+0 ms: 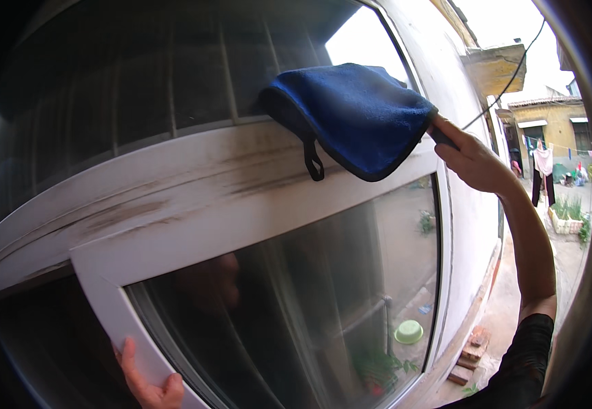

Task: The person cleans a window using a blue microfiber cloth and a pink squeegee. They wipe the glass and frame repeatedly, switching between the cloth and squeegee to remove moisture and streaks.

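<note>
My right hand (472, 158) grips a dark handle (444, 139), whose far end is hidden under a blue cloth (357, 115) with black edging. From one corner of the cloth hangs a black loop (313, 161). The cloth lies over the right part of the white window frame (183, 184) and the lower edge of the upper glass pane (193, 76); how firmly it touches them I cannot tell. Brown dirt streaks mark the frame. Low on the left, my left hand (147, 381) holds the edge of the white window sash (102, 286), thumb on its face.
A white wall (472, 225) runs beside the window, with stacked bricks (472, 353) at its foot. A black cable (516, 79) crosses at upper right. Farther off are hanging clothes (543, 163) and a planter (567, 222). The lower pane (296, 307) reflects a green basin.
</note>
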The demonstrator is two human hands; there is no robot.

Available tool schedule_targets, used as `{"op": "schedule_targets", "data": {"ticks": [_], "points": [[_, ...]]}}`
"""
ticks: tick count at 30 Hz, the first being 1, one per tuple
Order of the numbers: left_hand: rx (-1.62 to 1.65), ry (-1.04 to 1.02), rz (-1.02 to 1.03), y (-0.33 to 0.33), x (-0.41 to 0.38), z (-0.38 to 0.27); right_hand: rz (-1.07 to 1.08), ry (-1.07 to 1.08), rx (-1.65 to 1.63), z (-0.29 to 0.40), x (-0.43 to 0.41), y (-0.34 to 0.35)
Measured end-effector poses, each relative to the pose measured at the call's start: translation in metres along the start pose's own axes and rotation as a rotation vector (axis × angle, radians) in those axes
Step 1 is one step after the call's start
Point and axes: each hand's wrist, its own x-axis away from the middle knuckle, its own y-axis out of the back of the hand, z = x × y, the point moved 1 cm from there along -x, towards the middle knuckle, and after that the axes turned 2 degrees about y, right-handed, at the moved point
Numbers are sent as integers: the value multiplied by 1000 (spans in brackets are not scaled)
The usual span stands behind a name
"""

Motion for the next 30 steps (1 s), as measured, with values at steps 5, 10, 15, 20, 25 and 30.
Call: {"op": "schedule_targets", "data": {"ticks": [5, 10, 15, 20, 25, 30], "points": [[6, -126, -7, -5, -5, -2, -48, -28, 35, 39, -119, 17], [-54, -167, -21, 8, -3, -14, -73, -57, 38, 95, -268, 14], [92, -230, 3, -12, -19, -17, -63, 41, 162, 112, -301, 5], [138, -258, 0, 1, -25, -30, 41, -37, -19, 135, -198, -23], [235, -296, -10, -5, -26, -25, 29, 42, -133, 178, -57, -49], [200, -299, -76, 1, -27, -29, 109, 94, 1, 220, -31, -38]]}}
